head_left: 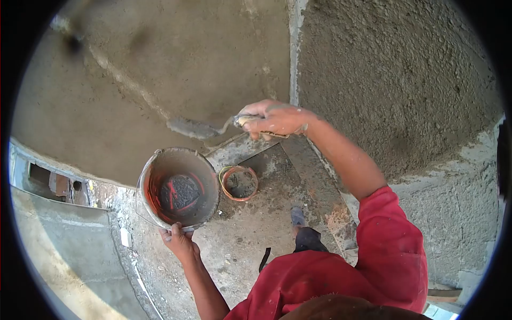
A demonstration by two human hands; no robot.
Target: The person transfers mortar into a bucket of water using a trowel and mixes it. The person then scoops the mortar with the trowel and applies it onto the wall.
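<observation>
My right hand [274, 120] is closed round the handle of a trowel [194, 128], whose mortar-coated blade points left beside the smooth plastered wall [202, 58]. With its fingers at the lower rim, my left hand [180, 242] holds a large bucket [209, 184]. Some grey mortar [184, 192] lies in the bottom of this bucket, and red streaks show on its inside. Just right of it stands a small orange bucket [249, 198] with grey material inside, touched by neither hand.
Rough, wet-looking plaster [389, 80] covers the wall at the upper right. A pale ledge [232, 151] runs behind the buckets. Below lies the stained floor [240, 229], with my foot [297, 216] on it. An opening [56, 181] shows at the far left.
</observation>
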